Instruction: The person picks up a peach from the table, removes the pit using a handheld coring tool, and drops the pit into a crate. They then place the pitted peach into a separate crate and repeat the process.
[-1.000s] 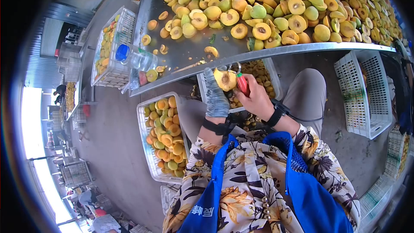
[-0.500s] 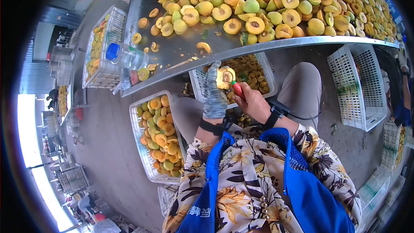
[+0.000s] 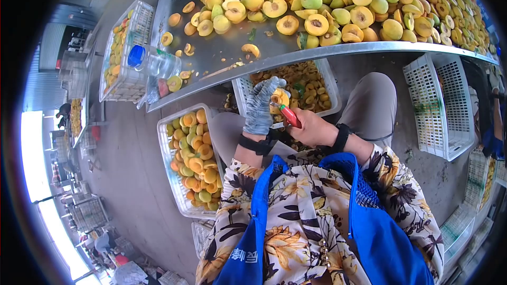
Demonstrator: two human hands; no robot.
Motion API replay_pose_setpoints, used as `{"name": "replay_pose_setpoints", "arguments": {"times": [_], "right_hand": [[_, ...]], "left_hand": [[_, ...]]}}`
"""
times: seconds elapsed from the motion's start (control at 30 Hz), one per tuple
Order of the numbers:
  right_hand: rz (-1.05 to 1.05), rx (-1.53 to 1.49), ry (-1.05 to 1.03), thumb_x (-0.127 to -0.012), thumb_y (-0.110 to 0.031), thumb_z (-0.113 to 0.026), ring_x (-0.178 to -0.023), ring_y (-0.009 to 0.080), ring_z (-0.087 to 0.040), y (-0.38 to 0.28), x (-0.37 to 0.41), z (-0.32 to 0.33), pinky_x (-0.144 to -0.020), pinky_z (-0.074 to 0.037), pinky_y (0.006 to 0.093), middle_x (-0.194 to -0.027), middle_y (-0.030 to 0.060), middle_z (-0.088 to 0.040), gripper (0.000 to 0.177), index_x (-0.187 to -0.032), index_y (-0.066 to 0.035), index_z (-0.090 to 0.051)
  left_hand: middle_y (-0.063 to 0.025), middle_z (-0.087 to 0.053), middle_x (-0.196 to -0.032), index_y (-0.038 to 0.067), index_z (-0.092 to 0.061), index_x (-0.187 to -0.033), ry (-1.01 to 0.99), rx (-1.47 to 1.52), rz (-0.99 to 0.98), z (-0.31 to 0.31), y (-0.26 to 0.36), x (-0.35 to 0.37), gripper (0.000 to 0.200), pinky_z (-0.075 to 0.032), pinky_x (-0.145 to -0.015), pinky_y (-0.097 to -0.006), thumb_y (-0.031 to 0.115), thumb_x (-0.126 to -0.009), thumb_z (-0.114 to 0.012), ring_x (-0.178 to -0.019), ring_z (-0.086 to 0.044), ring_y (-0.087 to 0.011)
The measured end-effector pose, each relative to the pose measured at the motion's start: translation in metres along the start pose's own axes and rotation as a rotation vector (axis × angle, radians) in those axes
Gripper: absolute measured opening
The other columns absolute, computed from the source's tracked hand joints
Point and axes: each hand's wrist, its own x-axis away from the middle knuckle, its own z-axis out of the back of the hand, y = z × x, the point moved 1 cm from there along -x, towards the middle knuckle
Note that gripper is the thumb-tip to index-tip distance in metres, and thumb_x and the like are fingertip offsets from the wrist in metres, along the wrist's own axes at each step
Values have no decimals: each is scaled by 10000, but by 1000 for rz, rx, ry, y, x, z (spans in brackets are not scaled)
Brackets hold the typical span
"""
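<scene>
1. A seated person's gloved left hand [image 3: 260, 108] is closed around a yellow fruit half [image 3: 280, 97], held in the air just below the edge of the steel worktop [image 3: 222, 55] and above a white crate [image 3: 334, 92] of cut pieces.
2. The bare right hand [image 3: 312, 128], a black band at its wrist, grips a red-handled tool [image 3: 290, 116]. The tool's metal tip touches the fruit half.
3. Both hands meet in front of the person's knees, close together.
4. Whole and halved yellow-green fruit is heaped across the worktop, and a clear bottle [image 3: 156, 63] with a blue cap lies on its side near the left end.
5. On the floor to the person's left, a second crate [image 3: 163, 148] holds orange and green halves. To the right, a slatted crate [image 3: 441, 105] stands well apart from the hands.
</scene>
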Motion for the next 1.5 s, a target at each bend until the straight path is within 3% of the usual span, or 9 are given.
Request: {"name": "replay_pose_setpoints", "arguments": {"times": [0.27, 0.37, 0.57, 0.67, 0.83, 0.93, 1.1, 1.17, 1.5], "right_hand": [[-29, 176, 83, -712, -78, -511, -712, 420, -571, 19, -12, -22, -657, -459, 407, -703, 253, -562, 223, -903, 29, -473], [30, 132, 104, -721, -70, -509, -569, 343, -581, 18, -16, -27, -537, -465, 385, -635, 201, -553, 188, -884, 17, -473], [-366, -681, -276, -776, -42, -469, -383, 104, -392, -11, -5, -23, -341, -325, 275, -572, 24, -447, 180, -955, -62, -474], [-487, -1086, -523, -835, -29, -464, -366, 23, -268, -3, -3, -15, -312, -213, 194, -569, -30, -350, 200, -1021, -101, -458], [-458, -1308, -614, -867, -74, -480, -374, 28, -270, 17, -12, -19, -318, -222, 196, -562, -45, -322, 141, -1002, -113, -469], [-458, -1367, -615, -867, -84, -492, -377, 27, -275, 19, -13, -21, -317, -222, 193, -559, -44, -316, 138, -1000, -116, -476], [-343, -1472, -734, -872, -81, -497, -383, 25, -280, 16, -6, -25, -322, -224, 180, -571, -41, -328, 135, -1001, -120, -482], [-327, -1487, -730, -874, -73, -489, -381, 25, -280, 16, -8, -26, -321, -229, 182, -570, -41, -329, 133, -998, -119, -481], [-176, -1377, -496, -852, -32, -477, -355, 26, -283, 17, -7, -5, -294, -241, 197, -554, -25, -353, 180, -1015, -106, -461]], "left_hand": [[-93, -635, -796, 15, -629, -902, 39, 38, -20, 14, -8, -7, 212, -504, -594, -289, 208, -815, -629, -643, -613, -189], [-101, -629, -788, 15, -615, -921, 82, 51, 30, 12, -2, -7, 225, -505, -557, -282, 209, -810, -634, -620, -608, -184], [-91, -623, -776, 31, -596, -882, 176, -49, -251, -6, 9, 0, 220, -492, -519, -256, 238, -815, -631, -604, -601, -163], [-99, -602, -685, 35, -576, -870, 2, -92, 148, -4, 12, -3, 346, -478, -436, -252, 373, -805, -615, -522, -580, -165], [-74, -598, -713, 71, -569, -823, 106, -2, 270, -2, 1, -9, 265, -436, -367, -249, 331, -818, -618, -497, -565, -153], [-23, -572, -647, 58, -583, -856, 268, -95, -356, -5, -7, -16, 161, -456, -485, -217, 184, -799, -665, -567, -564, -111], [-26, -591, -688, 68, -571, -900, 33, -684, -478, -5, 11, -6, 197, -485, -512, -232, 229, -813, -647, -605, -581, -113], [-36, -585, -632, 75, -587, -893, 57, -179, 43, -13, 17, -7, 302, -490, -489, -240, 361, -806, -631, -602, -593, -133], [-49, -600, -739, 120, -503, -1006, 274, 121, 259, 60, -24, -30, 534, -424, -400, -230, 614, -817, -429, -558, -576, -154]]}}
